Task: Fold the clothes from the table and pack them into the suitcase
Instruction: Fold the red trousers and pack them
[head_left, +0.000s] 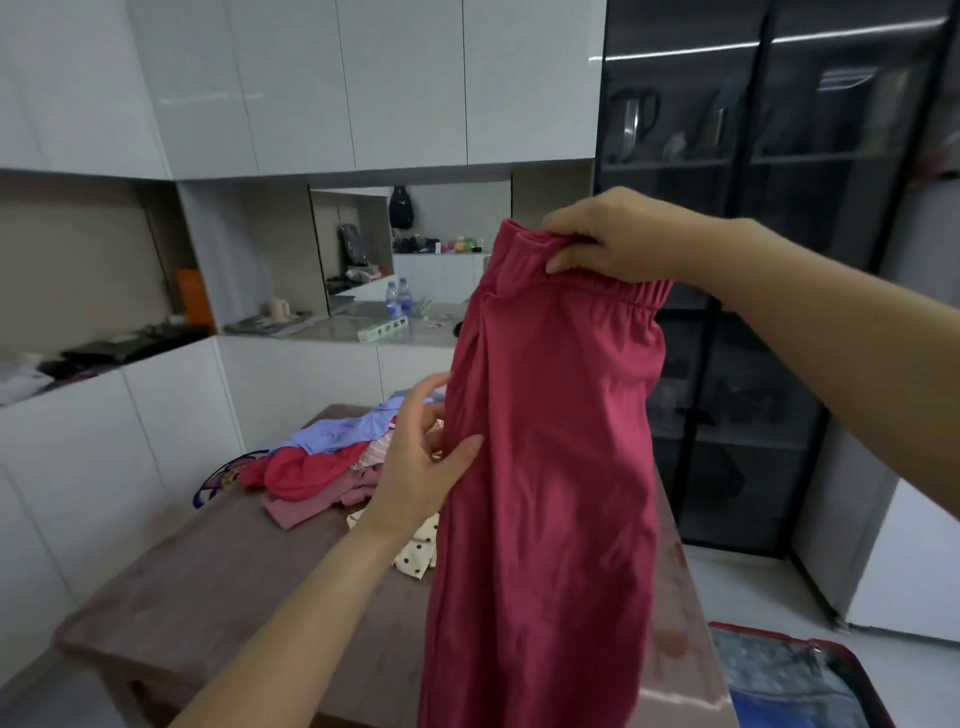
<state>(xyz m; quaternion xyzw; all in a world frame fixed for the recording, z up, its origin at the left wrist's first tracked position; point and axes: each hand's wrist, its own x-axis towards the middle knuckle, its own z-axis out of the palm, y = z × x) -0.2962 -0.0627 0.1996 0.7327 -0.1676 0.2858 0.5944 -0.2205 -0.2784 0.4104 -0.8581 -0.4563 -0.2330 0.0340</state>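
A pair of crimson soft-fabric trousers with a gathered elastic waistband (550, 441) hangs upright in the air over the right part of a glossy reddish-brown wooden table (218, 587), with its lower end running out of view at the near edge. The right hand (618, 239) is raised and grips the bunched waistband, fingers curled over the top of the fabric and thumb underneath. The left hand (421, 467) is lower, at the garment's left edge about halfway down. It takes the edge in a loose pinch, with the thumb lying on the front of the cloth and the fingers, nearly straight, reaching in from the left. On the table just behind and left of that hand lies a loose heap of unfolded clothes. A pale lavender-blue garment (343, 428) is farthest, and a crumpled red knit piece (301, 470) lies nearer on the left. A pink striped item (311, 506) spreads flat beneath it. A cream cloth with dark polka dots (415, 556) is nearest, partly hidden by the trousers and the left forearm. On the floor at the near right, well apart from the heap, an open red-rimmed suitcase (753, 630) shows a bluish interior. Beyond the table are white glossy wall cabinets (363, 78) and a stone-look counter (337, 327) carrying two clear water bottles (399, 299). At far right stands a tall dark glass-fronted cabinet (769, 208).
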